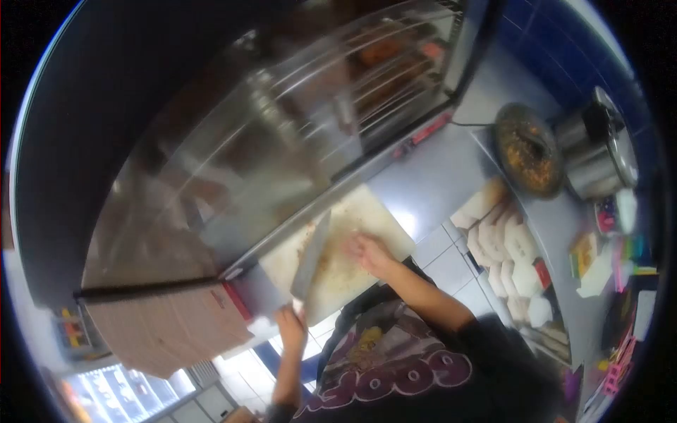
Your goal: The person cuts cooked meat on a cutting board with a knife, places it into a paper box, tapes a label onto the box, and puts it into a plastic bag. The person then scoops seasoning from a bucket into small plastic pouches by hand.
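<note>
My left hand [291,326] is closed around the handle of a large knife [311,261]. The knife's broad blade lies over a pale cutting board [384,233], its tip toward the display case. Brown bits and stains are scattered across the board. On the other side of the blade, my right hand [370,254] is low over the board, palm down. Its fingers look slightly bent and apart, with blurred tips, and I see nothing held in them.
A glass display case [282,134] borders the board. Brown paper sheets [169,328] lie at left. At right are a round pan with food bits [529,151], a metal pot [599,148] and white foam containers [504,247] on a lower shelf.
</note>
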{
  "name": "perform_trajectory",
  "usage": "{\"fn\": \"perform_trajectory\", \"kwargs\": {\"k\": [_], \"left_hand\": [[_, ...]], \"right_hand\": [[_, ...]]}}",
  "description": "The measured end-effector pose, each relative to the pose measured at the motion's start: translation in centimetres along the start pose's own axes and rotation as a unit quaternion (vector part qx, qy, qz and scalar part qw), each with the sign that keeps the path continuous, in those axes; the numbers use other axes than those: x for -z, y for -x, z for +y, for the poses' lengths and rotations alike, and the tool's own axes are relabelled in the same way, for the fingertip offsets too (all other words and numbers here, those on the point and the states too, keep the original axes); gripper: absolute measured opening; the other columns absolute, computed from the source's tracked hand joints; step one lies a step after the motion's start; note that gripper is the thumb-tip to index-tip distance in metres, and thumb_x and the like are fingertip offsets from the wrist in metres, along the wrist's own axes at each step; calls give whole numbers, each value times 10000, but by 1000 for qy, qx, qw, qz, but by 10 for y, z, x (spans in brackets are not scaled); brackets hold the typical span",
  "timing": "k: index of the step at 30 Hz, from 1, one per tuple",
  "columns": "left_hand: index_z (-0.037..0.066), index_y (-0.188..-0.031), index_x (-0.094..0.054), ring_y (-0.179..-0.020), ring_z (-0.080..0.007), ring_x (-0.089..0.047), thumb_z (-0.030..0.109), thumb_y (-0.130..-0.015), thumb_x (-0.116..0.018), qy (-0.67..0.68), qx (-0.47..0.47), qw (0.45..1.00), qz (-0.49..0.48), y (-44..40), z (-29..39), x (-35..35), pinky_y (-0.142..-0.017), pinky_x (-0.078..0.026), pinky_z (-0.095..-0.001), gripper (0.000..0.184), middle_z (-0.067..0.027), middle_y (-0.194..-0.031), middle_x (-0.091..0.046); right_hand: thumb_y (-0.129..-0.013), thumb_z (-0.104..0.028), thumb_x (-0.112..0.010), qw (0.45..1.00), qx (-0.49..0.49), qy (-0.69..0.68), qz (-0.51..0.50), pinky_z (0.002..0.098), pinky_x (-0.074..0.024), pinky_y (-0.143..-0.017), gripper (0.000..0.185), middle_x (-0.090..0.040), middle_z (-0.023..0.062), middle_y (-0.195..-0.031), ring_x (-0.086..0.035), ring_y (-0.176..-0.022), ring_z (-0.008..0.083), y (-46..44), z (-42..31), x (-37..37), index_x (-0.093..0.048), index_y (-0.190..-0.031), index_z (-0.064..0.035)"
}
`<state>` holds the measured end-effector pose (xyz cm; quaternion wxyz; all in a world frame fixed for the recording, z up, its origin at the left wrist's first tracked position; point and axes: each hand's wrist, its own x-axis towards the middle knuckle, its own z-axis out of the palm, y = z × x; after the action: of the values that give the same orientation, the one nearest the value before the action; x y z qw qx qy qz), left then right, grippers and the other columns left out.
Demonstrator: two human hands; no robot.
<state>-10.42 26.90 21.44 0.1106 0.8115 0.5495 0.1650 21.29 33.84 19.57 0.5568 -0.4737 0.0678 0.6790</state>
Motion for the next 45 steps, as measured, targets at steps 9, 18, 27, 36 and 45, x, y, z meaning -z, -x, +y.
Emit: {"fn": "perform_trajectory", "kwargs": {"k": [9, 18, 27, 36, 45], "left_hand": [[-34, -1189, -560, -1039, -414, -543, 200, -884, -688, -90, 48, 994, -49, -31, 53, -16, -887, -441, -480, 405, -251, -1129, -573], [-25, -1270, -540, -1091, -418, -512, 186, -945, -597, -99, 102, 990, 22, -53, 121, 12, -948, -401, -498, 391, -261, -1203, -552], [-43, -1264, -550, -1113, -402, -555, 120, -975, -518, 111, 17, 981, 155, -187, 228, 44, -985, -418, -464, 333, -252, -1197, -581], [-37, -1256, -437, -1328, -374, -389, 151, -941, -557, 286, -85, 877, 377, -317, 324, 27, -1112, -280, -451, 386, -270, -1457, -340], [-54, -1296, -447, -1415, -507, -226, 295, -891, -679, 232, -266, 905, 238, -344, 400, 12, -1150, -179, -559, 583, -397, -1517, -188]], "right_hand": [[-993, -340, -495, 545, 467, 694, 60, 511, -330, -1113, 469, -544, 182, -1388, -462, -1328, 334, -23, -131, 82, -552, -1338, -27], [-1001, -497, -390, 404, 366, 831, -109, 478, -127, -1212, 664, -374, 171, -1544, -279, -1465, 285, -71, -173, 35, -412, -1465, -23], [-974, -542, -455, 427, 398, 786, -203, 487, -230, -1180, 644, -487, 177, -1458, -395, -1404, 294, 50, -132, 177, -515, -1388, -52], [-849, -204, -661, 816, 231, 503, 165, 381, -514, -886, 360, -688, 149, -1083, -650, -1033, 292, 136, -82, 396, -647, -1159, -21], [-916, -680, -506, 923, -79, -2, 377, 538, -498, -840, 752, -678, 137, -1104, -613, -1027, 319, 192, 200, 446, -588, -1225, 2]]}}
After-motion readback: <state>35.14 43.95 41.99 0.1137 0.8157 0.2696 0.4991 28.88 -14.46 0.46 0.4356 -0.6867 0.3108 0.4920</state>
